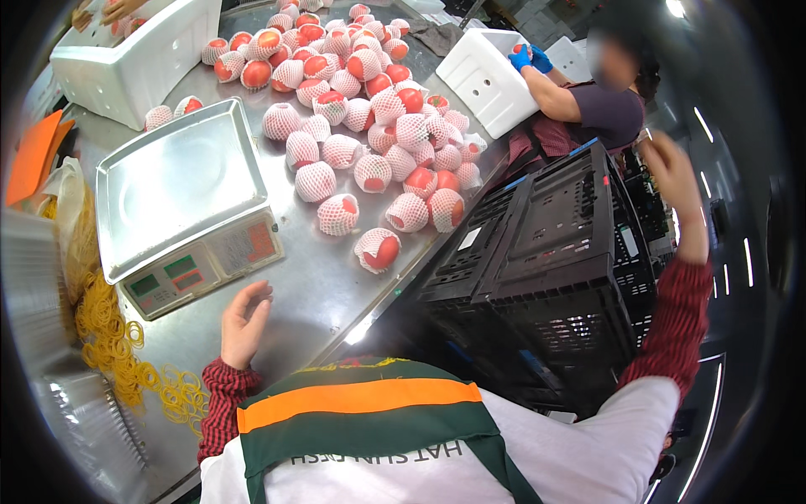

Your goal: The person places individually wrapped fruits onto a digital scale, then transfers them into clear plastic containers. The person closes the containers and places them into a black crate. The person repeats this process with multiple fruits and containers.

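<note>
My left hand (244, 324) hovers over the steel table, just in front of a digital weighing scale (186, 189). Its thumb and fingers are apart, with nothing between them. My right hand (670, 170) reaches far out to the right, beyond the stacked black plastic crates (541, 239). Blur hides whether its fingers hold anything. A pile of tomatoes (409, 101) in white foam net sleeves covers the table beside the scale. One sleeved tomato (378, 251) lies nearest to me, by the table edge. The scale's metal pan (182, 183) bears nothing.
Yellow rubber bands (113, 340) lie loose at the left, next to stacked clear plastic trays (94, 428). A white foam box (135, 63) stands behind the scale. Across the crates, a co-worker's blue-gloved hands (530, 58) hold a tomato at another white foam box (488, 82).
</note>
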Demonstrator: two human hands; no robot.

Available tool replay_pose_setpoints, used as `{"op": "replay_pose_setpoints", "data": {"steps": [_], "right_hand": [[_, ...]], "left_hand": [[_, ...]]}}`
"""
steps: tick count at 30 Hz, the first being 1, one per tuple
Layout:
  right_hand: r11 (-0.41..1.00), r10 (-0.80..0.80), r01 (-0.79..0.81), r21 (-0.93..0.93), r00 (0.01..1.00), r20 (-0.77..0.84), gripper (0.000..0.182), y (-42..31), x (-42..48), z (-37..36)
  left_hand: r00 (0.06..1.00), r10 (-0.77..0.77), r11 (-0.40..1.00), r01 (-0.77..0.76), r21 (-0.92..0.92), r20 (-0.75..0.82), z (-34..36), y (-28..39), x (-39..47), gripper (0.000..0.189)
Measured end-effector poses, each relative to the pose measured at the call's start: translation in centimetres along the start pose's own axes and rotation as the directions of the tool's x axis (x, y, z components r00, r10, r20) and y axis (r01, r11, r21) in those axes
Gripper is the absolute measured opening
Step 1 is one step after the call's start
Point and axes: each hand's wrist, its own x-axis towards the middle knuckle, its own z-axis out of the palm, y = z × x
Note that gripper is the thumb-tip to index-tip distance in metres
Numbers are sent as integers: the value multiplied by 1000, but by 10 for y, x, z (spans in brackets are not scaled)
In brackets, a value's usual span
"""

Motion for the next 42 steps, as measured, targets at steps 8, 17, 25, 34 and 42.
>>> {"op": "replay_pose_setpoints", "data": {"steps": [8, 17, 25, 34, 42], "right_hand": [[982, 175, -187, -22, 866, 468, 51, -145, 245, 192], [341, 880, -904, 257, 404, 251, 98, -114, 9, 431], [395, 881, -436, 809, 428, -200, 73, -160, 23, 408], [290, -396, 668, 685, 736, -549, 50, -358, 54, 318], [773, 82, 62, 631, 977, -197, 45, -249, 199, 427]], "left_hand": [[983, 155, 946, -177, 271, 100, 3, 42, -4, 30], [982, -94, 996, 94, -8, -164, -63, 7, -79, 32], [995, 104, 987, -104, 122, 5, -62, 58, -19, 37], [987, -22, 648, 136, -750, 160, -37, 100, 83, 57], [865, 214, 977, -200, 79, -453, -127, 109, 118, 40]]}}
